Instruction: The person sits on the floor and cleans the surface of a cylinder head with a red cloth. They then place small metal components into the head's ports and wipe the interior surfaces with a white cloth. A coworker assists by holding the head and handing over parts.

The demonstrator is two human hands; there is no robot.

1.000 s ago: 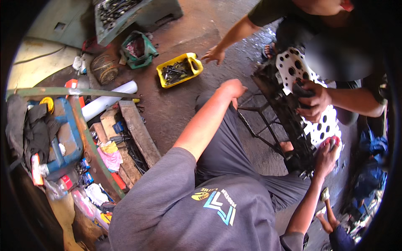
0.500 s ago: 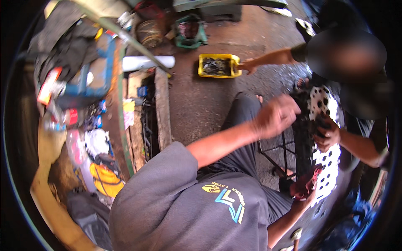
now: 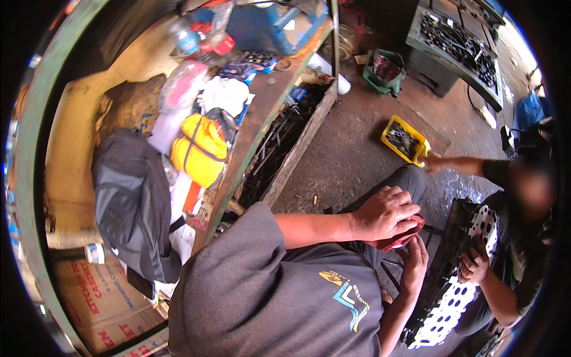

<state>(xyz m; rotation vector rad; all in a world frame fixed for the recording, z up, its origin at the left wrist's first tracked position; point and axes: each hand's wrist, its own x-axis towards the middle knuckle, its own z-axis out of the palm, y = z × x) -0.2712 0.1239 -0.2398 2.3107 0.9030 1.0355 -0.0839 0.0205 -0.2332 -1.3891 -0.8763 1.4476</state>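
My left hand [image 3: 383, 215] is closed over a dark red cloth [image 3: 419, 224], its fingers curled on the top of it. From below, my right hand [image 3: 414, 262] grips the same cloth, fingertips against its edge. Part of the cloth, and whatever may lie inside it, is hidden by my fingers. Just right of my hands stands a long engine cylinder head [image 3: 447, 310], with a bright flat face full of round holes and a dark side. A co-worker's hand [image 3: 474, 262] rests on that face.
Beyond my knee, the co-worker's other hand [image 3: 433, 160] touches a yellow bin [image 3: 420, 147] of small metal parts. A green container [image 3: 380, 77] and a grey parts table [image 3: 437, 56] stand farther back. To the left, a shelf holds a backpack [image 3: 134, 202] and a yellow bundle [image 3: 199, 152].
My left hand has come down onto the red cloth. My right hand has brought the cloth away from the cylinder head to meet it. The view has swung left.
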